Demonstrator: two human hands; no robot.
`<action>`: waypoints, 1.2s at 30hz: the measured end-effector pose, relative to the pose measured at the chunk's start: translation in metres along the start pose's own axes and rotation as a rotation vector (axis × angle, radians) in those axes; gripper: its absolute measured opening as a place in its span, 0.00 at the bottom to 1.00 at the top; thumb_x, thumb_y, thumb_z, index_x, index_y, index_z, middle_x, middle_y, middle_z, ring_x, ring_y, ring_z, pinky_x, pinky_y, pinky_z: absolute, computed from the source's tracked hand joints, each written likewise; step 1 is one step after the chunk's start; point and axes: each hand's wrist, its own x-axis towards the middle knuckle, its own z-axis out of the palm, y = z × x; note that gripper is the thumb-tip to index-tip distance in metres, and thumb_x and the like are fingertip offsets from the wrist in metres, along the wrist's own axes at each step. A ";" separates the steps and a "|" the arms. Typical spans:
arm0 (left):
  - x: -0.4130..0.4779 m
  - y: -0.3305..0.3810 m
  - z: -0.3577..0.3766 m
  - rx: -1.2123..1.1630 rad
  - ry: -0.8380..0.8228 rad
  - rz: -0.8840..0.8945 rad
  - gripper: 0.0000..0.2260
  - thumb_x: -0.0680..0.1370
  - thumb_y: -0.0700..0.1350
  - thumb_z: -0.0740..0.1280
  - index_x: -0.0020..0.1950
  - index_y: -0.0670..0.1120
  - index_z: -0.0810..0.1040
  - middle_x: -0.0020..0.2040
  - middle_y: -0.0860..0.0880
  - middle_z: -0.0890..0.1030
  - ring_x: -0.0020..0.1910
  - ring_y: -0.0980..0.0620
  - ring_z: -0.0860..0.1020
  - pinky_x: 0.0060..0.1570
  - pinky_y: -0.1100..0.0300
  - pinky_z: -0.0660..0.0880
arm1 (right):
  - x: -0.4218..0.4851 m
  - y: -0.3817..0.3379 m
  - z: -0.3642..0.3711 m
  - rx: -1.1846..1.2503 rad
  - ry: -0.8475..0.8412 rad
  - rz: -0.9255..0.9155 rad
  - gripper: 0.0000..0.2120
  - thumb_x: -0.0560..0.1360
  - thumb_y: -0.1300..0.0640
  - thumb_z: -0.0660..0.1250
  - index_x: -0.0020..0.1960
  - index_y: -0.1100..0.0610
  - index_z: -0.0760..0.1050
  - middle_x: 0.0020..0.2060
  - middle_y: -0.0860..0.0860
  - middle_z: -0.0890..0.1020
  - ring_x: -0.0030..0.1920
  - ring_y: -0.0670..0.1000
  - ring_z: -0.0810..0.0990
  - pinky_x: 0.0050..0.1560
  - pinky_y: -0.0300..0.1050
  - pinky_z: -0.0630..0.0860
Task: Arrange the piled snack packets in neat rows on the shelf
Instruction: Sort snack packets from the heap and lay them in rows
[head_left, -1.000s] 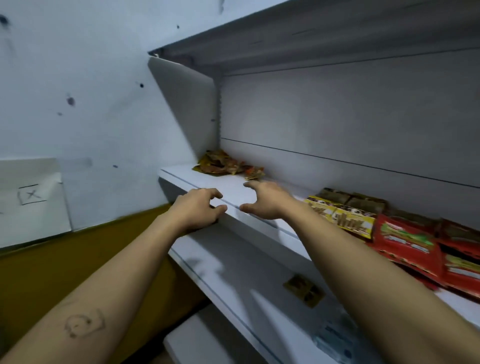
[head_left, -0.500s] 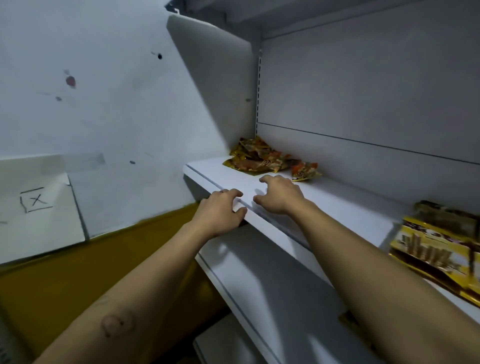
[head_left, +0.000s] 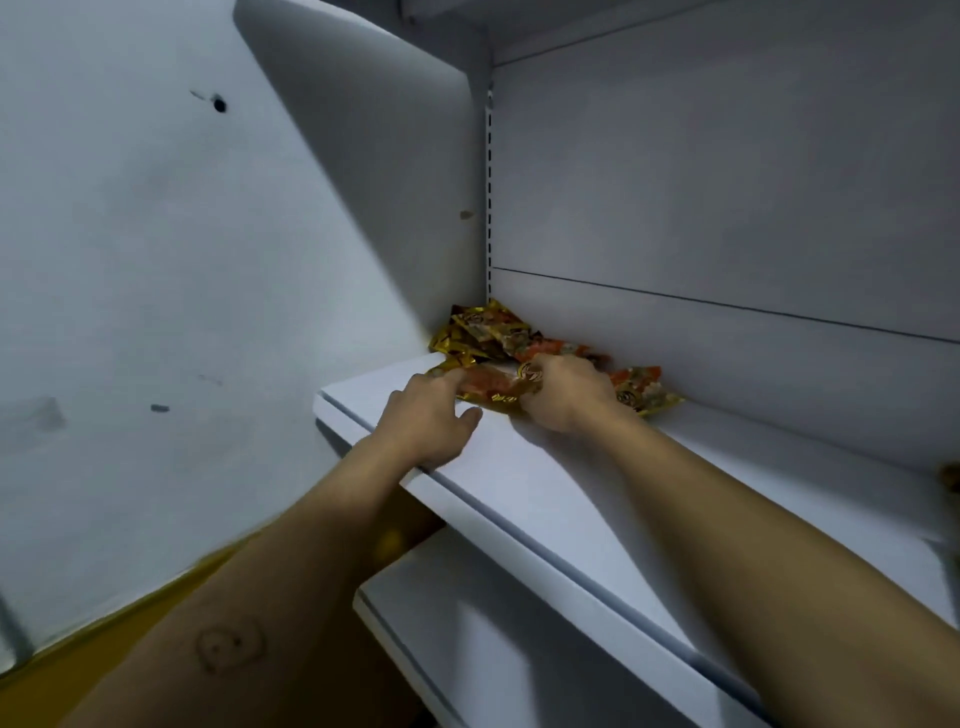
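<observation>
To your left you have a pale wall (head_left: 156, 260) with a dark hole (head_left: 219, 105) high up and a few smudges lower down. A yellow band (head_left: 130, 639) runs along its base. Below, a second white board (head_left: 467, 649) juts out.

White shelf (head_left: 597, 499) in front of me, bare across most of its top. A pile of gold-and-orange packets (head_left: 493, 338) lies on it in the far left corner, against the back panel. Lower shelf (head_left: 467, 623) below, nothing visible on it.
</observation>
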 end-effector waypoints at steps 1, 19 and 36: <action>0.013 -0.003 0.003 -0.016 0.000 0.039 0.20 0.80 0.55 0.64 0.71 0.52 0.71 0.65 0.47 0.76 0.65 0.44 0.72 0.62 0.46 0.73 | 0.006 0.003 0.002 0.001 0.009 0.036 0.18 0.74 0.47 0.66 0.62 0.50 0.74 0.61 0.53 0.78 0.62 0.58 0.75 0.61 0.54 0.74; 0.170 0.069 0.057 0.044 -0.190 0.189 0.34 0.76 0.68 0.62 0.74 0.48 0.60 0.67 0.41 0.72 0.67 0.40 0.71 0.63 0.46 0.65 | 0.000 0.086 0.012 -0.198 0.125 0.546 0.26 0.82 0.45 0.55 0.77 0.51 0.59 0.64 0.59 0.75 0.64 0.61 0.71 0.61 0.51 0.67; 0.160 0.075 0.071 -0.954 -0.040 0.349 0.06 0.83 0.45 0.62 0.58 0.44 0.71 0.43 0.55 0.77 0.40 0.60 0.75 0.34 0.74 0.70 | -0.001 0.090 0.009 0.394 0.494 0.651 0.27 0.79 0.60 0.64 0.77 0.53 0.62 0.67 0.55 0.74 0.66 0.57 0.74 0.66 0.48 0.70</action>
